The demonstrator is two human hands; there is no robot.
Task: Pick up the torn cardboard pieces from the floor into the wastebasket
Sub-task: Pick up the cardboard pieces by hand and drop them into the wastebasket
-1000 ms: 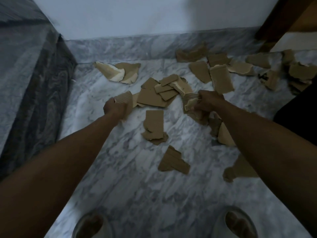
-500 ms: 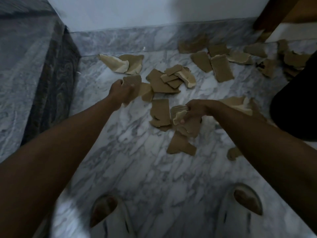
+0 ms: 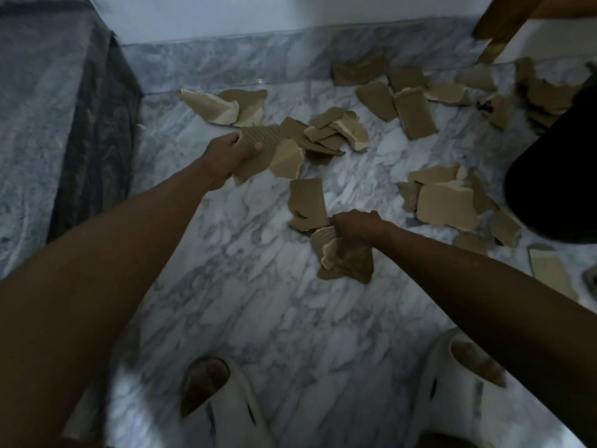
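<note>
Both hands are now lower and nearer the feet than before. Left hand (image 3: 231, 153) is closing its grip on a ribbed cardboard piece (image 3: 258, 150); right hand (image 3: 353, 227) is clutching a gathered bunch (image 3: 342, 260), probably saving trips. Loose cardboard pieces (image 3: 413, 111) are still littering the marble floor (image 3: 258, 302) toward its far right corner. What may be the wastebasket (image 3: 559, 189), a dark shape at the floor's right edge, is showing no contents.

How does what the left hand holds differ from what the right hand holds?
The left hand grips one broad ribbed piece, fanned out flat; the right hand clenches a bunched wad of several pieces. The left piece is held far, by the scattered heap; the wad hangs nearer the feet. Both are torn brown cardboard.
</note>
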